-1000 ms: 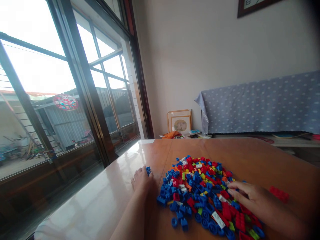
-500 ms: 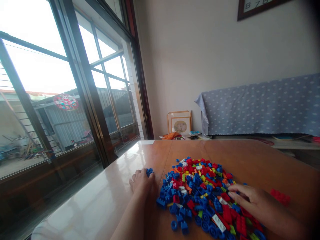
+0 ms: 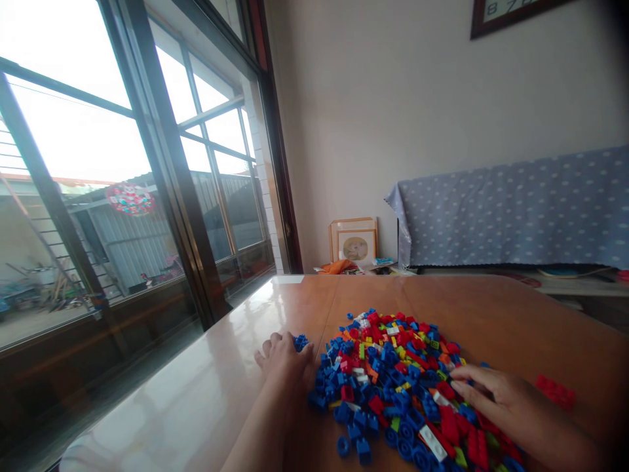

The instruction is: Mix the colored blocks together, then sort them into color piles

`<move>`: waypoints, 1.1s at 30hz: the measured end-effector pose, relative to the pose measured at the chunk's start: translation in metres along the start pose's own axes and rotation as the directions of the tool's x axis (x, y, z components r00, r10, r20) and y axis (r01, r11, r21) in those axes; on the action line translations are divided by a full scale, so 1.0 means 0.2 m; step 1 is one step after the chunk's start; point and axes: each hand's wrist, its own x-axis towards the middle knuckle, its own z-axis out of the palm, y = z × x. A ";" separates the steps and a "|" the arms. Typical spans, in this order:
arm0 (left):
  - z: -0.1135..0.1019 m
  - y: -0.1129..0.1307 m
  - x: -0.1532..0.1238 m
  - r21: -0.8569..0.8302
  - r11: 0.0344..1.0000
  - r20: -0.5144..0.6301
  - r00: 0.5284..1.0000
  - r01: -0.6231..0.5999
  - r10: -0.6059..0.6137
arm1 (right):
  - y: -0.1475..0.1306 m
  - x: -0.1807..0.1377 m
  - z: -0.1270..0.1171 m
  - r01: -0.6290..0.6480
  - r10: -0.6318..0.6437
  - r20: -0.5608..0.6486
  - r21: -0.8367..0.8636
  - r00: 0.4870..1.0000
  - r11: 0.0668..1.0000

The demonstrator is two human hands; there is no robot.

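A heap of small plastic bricks (image 3: 393,367), mostly blue and red with some green, yellow and white, lies on the wooden table (image 3: 491,314). My left hand (image 3: 284,359) rests on the table at the heap's left edge, fingers curled around a blue brick (image 3: 299,341). My right hand (image 3: 496,395) lies on the heap's right side, fingers bent down onto the bricks; what they hold, if anything, is hidden. A red brick (image 3: 555,391) lies alone to the right.
A large window (image 3: 122,177) runs along the left of the table. Behind the table stand a covered piece of furniture (image 3: 515,210) with dotted blue cloth and a framed picture (image 3: 354,242) leaning on the wall.
My left hand has shifted slightly right toward the heap with the blue brick. My right hand has barely moved on the bricks.
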 end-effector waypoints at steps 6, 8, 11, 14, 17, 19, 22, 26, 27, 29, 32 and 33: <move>-0.03 0.02 0.01 -0.203 0.964 0.039 0.983 -0.169 0.181 | -0.01 -0.01 -0.01 -0.024 0.024 -0.001 -0.007 1.000 1.000; -0.03 0.04 0.00 -0.261 0.935 0.086 0.959 -0.239 0.269 | -0.01 -0.01 -0.01 -0.026 0.026 0.005 -0.012 1.000 1.000; -0.01 0.06 -0.02 -0.302 0.903 0.149 0.921 -0.304 0.360 | -0.01 -0.01 -0.01 -0.022 0.022 0.008 -0.021 1.000 1.000; 0.01 0.07 -0.03 -0.312 0.888 0.182 0.896 -0.339 0.406 | -0.01 -0.01 -0.01 -0.019 0.019 -0.003 -0.024 1.000 1.000; 0.03 0.07 -0.02 -0.310 0.888 0.199 0.890 -0.339 0.410 | -0.01 -0.01 0.00 -0.023 0.023 -0.016 -0.019 1.000 1.000; 0.04 0.07 -0.03 -0.310 0.894 0.210 0.894 -0.323 0.396 | -0.02 -0.01 -0.01 -0.021 0.020 -0.013 -0.010 1.000 1.000; 0.05 0.10 -0.06 -0.314 0.902 0.215 0.903 -0.296 0.371 | -0.04 -0.02 -0.02 -0.019 0.019 -0.009 0.000 1.000 1.000; 0.07 0.18 -0.14 -0.330 0.906 0.203 0.917 -0.265 0.342 | -0.10 -0.03 -0.05 -0.015 0.015 -0.011 0.001 1.000 1.000; 0.07 0.21 -0.15 -0.339 0.906 0.201 0.921 -0.255 0.334 | -0.12 -0.03 -0.06 -0.015 0.015 -0.007 0.000 1.000 1.000; 0.09 0.26 -0.18 -0.366 0.900 0.199 0.926 -0.235 0.322 | -0.16 -0.04 -0.07 -0.010 0.010 -0.005 -0.001 1.000 1.000; 0.11 0.32 -0.20 -0.421 0.881 0.188 0.930 -0.214 0.316 | -0.20 -0.04 -0.09 0.004 -0.004 -0.005 -0.021 1.000 1.000; 0.12 0.35 -0.20 -0.440 0.873 0.183 0.931 -0.210 0.316 | -0.20 -0.04 -0.09 0.006 -0.006 -0.002 -0.033 1.000 0.999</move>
